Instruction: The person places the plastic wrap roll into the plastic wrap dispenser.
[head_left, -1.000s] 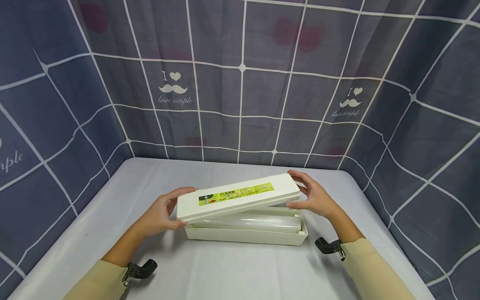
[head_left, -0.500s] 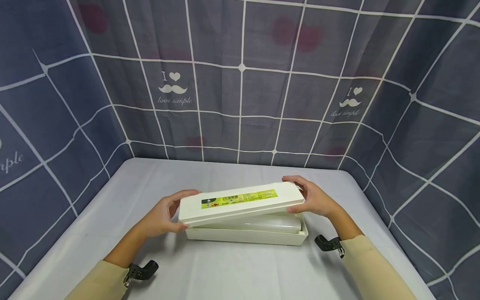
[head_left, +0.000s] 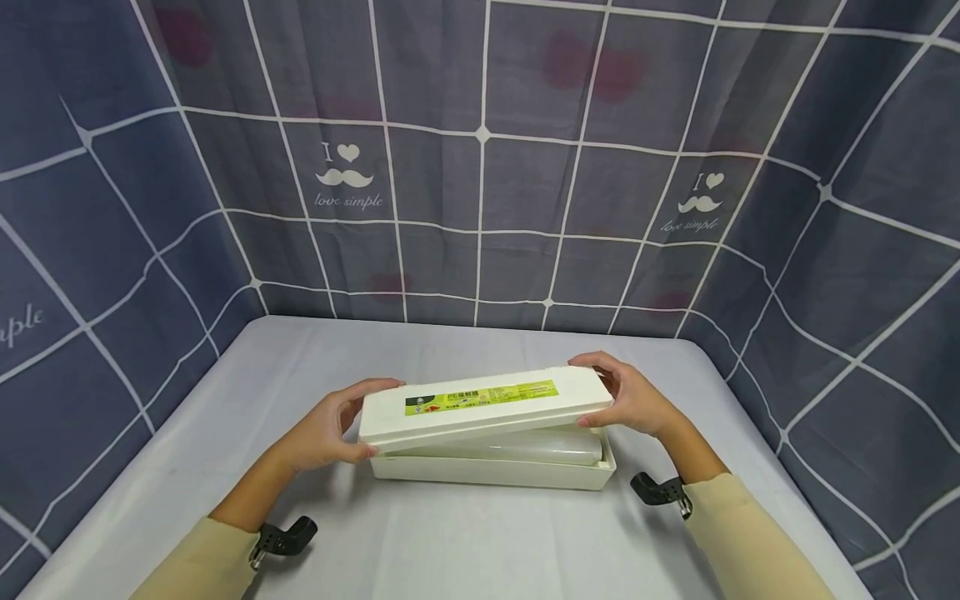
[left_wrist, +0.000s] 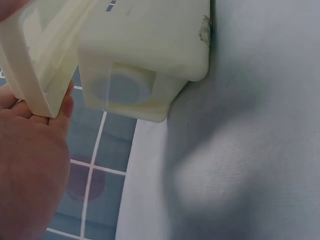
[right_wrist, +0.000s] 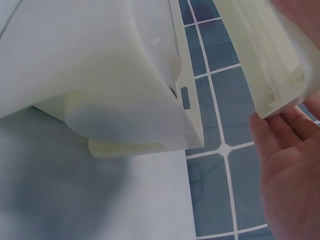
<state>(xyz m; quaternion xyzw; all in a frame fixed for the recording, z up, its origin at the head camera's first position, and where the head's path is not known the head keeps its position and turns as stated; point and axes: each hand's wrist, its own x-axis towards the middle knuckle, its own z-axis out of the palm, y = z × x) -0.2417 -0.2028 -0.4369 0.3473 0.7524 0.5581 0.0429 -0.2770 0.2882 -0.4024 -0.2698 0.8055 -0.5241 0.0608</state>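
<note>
A long white lid with a yellow-green label is held a little above a white box base on the table. My left hand grips the lid's left end and my right hand grips its right end. A roll of clear film lies in the base, showing under the lid. The lid tilts, its far edge lower than its front edge. The left wrist view shows the base's end close up. The film roll's end fills the right wrist view.
A blue-grey checked cloth with white lines walls in the table at the back and both sides. A black clip sits at my left cuff and another at my right cuff.
The lid has come down closer to the base and levelled out; its right end dropped most. Both hands moved down with it.
</note>
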